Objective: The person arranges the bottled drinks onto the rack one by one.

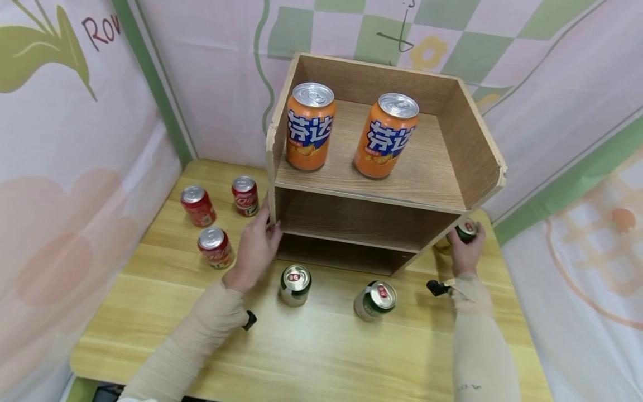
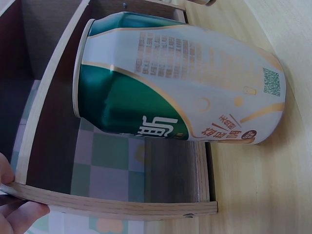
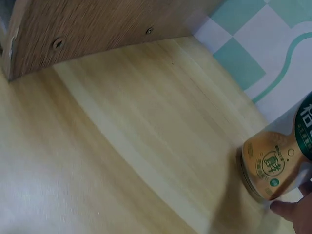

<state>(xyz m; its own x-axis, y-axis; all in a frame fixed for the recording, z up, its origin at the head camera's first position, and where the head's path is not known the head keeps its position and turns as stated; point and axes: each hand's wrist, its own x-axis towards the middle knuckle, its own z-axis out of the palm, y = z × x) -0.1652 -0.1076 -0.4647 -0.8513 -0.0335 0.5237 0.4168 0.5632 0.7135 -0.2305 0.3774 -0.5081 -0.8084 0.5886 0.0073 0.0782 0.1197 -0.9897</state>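
My left hand (image 1: pixel 253 248) grips the front edge of the left side panel of a wooden shelf unit (image 1: pixel 321 188). The left wrist view shows its fingers (image 2: pixel 27 217) and thumb on both sides of that panel. To the right of the shelf, my right hand (image 1: pixel 467 254) holds a green-and-gold drink can (image 1: pixel 467 228). In the right wrist view this can (image 3: pixel 273 163) is partly out of frame, with a thumb near its base. One green-and-white can (image 1: pixel 295 287) stands before the shelf, nearest the left hand, and a similar can (image 1: pixel 374 301) stands farther right.
Two orange soda cans (image 1: pixel 310 128) stand on the top level of the shelf. Three red cans (image 1: pixel 216 248) are on the wooden table (image 1: pixel 166 279) left of it. A patterned cloth (image 1: pixel 211 84) hangs behind and along the sides.
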